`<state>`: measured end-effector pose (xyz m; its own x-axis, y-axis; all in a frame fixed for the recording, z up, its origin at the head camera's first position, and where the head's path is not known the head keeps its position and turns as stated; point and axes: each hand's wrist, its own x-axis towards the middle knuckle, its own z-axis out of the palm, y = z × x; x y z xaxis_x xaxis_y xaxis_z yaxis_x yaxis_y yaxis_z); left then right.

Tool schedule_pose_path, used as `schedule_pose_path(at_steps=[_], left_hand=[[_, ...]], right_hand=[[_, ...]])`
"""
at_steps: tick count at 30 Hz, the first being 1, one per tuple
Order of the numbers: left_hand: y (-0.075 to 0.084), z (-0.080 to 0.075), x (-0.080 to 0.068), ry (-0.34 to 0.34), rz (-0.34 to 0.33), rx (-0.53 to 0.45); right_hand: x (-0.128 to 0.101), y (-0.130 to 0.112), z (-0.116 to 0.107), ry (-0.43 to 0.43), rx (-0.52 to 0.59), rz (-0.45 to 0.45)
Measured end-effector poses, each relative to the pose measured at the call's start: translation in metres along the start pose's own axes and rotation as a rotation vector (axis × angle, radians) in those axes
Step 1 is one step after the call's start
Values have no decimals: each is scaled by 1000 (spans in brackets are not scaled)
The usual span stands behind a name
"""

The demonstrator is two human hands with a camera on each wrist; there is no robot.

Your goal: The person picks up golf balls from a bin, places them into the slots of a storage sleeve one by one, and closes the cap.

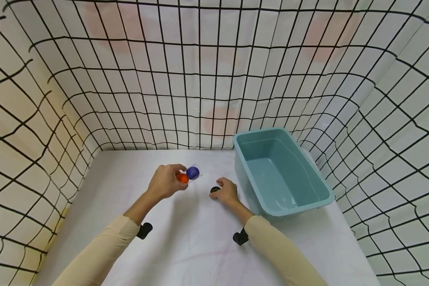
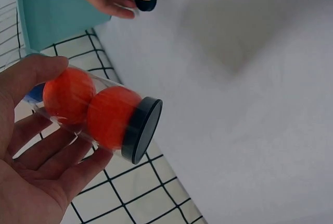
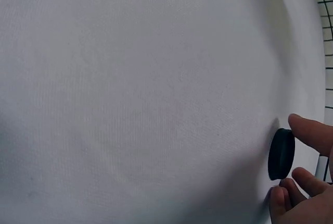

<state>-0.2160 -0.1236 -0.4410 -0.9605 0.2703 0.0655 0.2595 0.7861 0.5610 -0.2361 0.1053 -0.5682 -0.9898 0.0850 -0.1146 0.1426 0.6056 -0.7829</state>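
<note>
My left hand point(image 1: 165, 181) grips a clear plastic tube point(image 2: 104, 84) above the table, thumb on one side and fingers on the other. Two orange balls point(image 2: 113, 117) lie inside it, and a blue-violet ball point(image 1: 192, 173) sits at its far end. A black cap point(image 2: 142, 130) closes the near end. To the right and lower, my right hand point(image 1: 227, 193) pinches a loose black lid point(image 3: 281, 154) between thumb and fingers. The lid stands on edge, close to the white cloth; whether it touches is unclear.
A light blue plastic bin point(image 1: 248, 174) stands on the white-covered table point(image 1: 196, 246), right of my right hand. Black wire grid point(image 1: 200, 75) rises at the back and both sides. A black wrist camera point(image 1: 144, 230) sits under each forearm.
</note>
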Motion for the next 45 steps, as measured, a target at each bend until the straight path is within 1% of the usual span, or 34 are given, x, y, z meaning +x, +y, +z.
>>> schedule_pose_path(at_steps=[4,9,14,19,22,26,30,33,37,42,45], left_hand=[[2,0,0,0,2,-1],[2,1,2,0,-1,6],[3,2,3,7,2,6],[4,5,4,5,-3,3],[3,6,5,10,-14,7],[0,10,8,37,-26,13],[-4,16,11,70,-51,3],[-5,24,12,75,-78,-21],[-6,34,15,65,-106,-47],[-8,45,20,62,-127,-73],[-8,52,22,54,-133,-93]], right_hand=[[1,0,-2,-24,-58,-28],[1,-1,-4,-37,-91,-45],[1,-2,-5,-28,-76,-41],[4,-8,-4,-3,-31,-1],[7,-17,-4,25,-3,-6],[9,-38,-9,75,45,-27],[13,-60,-19,107,101,-28],[14,-74,-31,117,135,-24],[14,-90,-49,87,144,-36],[13,-99,-67,-31,148,-25],[12,-99,-74,-77,144,-14]])
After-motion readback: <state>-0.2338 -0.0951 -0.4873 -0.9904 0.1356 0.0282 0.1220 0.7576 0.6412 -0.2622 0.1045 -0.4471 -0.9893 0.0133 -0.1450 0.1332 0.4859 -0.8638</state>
